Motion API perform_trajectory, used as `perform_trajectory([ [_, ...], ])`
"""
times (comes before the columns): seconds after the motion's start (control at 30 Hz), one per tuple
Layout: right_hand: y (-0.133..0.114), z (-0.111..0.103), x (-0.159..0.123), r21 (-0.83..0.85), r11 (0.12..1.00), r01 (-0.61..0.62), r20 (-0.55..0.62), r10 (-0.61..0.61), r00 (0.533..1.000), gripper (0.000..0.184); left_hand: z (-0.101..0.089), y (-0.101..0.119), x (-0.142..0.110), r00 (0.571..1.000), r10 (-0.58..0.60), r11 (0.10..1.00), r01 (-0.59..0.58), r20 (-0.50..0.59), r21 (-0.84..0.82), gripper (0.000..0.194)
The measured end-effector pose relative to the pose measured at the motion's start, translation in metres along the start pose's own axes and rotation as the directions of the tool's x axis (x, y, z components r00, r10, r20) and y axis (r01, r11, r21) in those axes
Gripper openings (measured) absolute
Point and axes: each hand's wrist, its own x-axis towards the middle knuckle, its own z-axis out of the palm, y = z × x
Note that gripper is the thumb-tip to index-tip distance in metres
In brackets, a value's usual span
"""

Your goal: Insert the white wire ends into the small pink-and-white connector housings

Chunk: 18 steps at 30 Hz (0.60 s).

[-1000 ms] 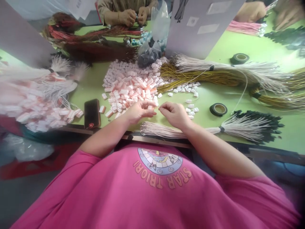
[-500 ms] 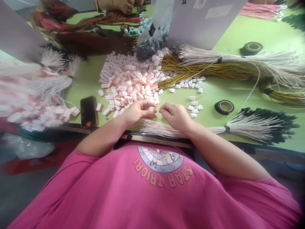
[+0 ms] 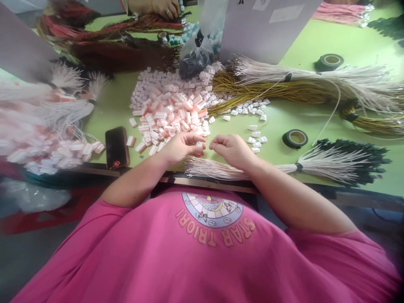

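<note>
My left hand (image 3: 183, 148) is closed in a pinch on a small white connector housing (image 3: 199, 144). Just to its right, my right hand (image 3: 232, 149) has thumb and forefinger pressed together; what lies between them is too small to make out. A narrow gap separates the two sets of fingertips. Below the hands, a bundle of white wires (image 3: 214, 169) with metal ends lies along the table's near edge. Beyond my left hand spreads a heap of white and orange connector housings (image 3: 172, 111). A few loose white housings (image 3: 256, 139) sit right of my right hand.
A phone (image 3: 116, 147) lies at left beside piled white-wire assemblies (image 3: 53, 147). Rolls of black tape (image 3: 295, 139) and yellow wire bundles (image 3: 277, 93) are at right. A tied plastic bag (image 3: 196, 59) and a grey partition (image 3: 255, 29) stand behind. A co-worker's hand (image 3: 168, 7) shows at the top.
The view has tipped downward since the first frame. A thin wire tip showed between my fingertips half a second ago; now the fingertips are slightly apart and it no longer shows clearly.
</note>
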Motion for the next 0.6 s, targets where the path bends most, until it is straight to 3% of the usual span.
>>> perform_trajectory([
  [0.23,0.007,0.015,0.002,-0.114,0.993,0.034,-0.044,-0.04,0.998,0.022,0.007,-0.005,0.004,0.999,0.041,0.995,-0.044,0.027,0.094,0.026],
  [0.33,0.003,0.01,0.003,-0.047,0.999,0.02,-0.081,-0.024,0.996,0.022,0.006,-0.005,0.008,0.995,0.102,0.986,-0.103,0.01,0.13,0.031],
  [0.43,-0.003,-0.003,0.002,0.081,0.997,-0.017,-0.094,0.024,0.995,0.019,0.002,-0.004,0.011,0.971,0.24,0.946,-0.233,-0.003,0.223,0.037],
  [0.5,-0.004,-0.014,0.003,0.117,0.992,-0.047,-0.134,0.063,0.989,0.019,-0.002,-0.003,0.011,0.936,0.353,0.846,-0.319,0.0,0.427,0.039],
  [0.53,-0.002,-0.019,0.004,0.107,0.992,-0.06,-0.177,0.079,0.981,0.019,-0.004,-0.001,0.01,0.913,0.408,0.75,-0.34,0.007,0.567,0.038],
  [0.6,0.003,-0.03,0.008,0.02,0.997,-0.081,-0.286,0.083,0.955,0.019,-0.005,0.001,0.01,0.872,0.485,0.463,-0.32,0.066,0.827,0.031],
])
